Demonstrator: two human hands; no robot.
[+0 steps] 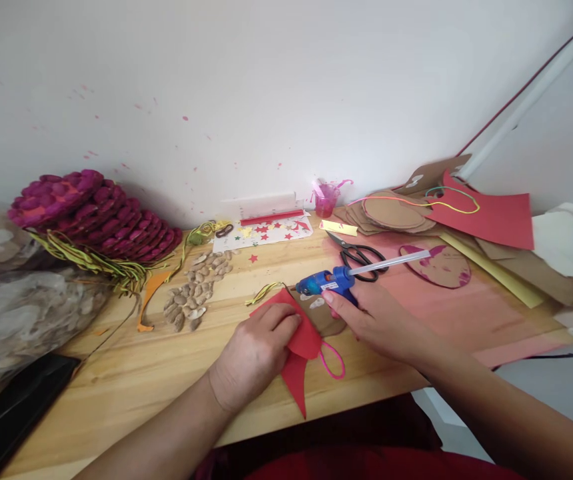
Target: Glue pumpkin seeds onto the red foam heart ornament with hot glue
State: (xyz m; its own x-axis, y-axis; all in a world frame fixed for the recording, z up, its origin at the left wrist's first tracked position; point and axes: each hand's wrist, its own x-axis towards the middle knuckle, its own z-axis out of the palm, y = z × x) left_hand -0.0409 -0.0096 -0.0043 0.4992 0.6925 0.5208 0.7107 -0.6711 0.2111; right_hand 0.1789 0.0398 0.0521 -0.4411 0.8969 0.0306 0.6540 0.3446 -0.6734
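Above the bench [131, 387], the blue glue gun [319, 284] is sideways, pointing left, gripped by the right hand [374, 321]; the left hand [259, 347] holds red paper [307, 337] nearby.

Wooden table [131, 373] (pale, grained) with peanuts [199, 292], an orange scrap [152, 288], a red star [253, 259]

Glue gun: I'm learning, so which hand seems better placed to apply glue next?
Probably the right hand: it holds the glue gun, nozzle near the cardboard, while the left hand touches the red sheet.
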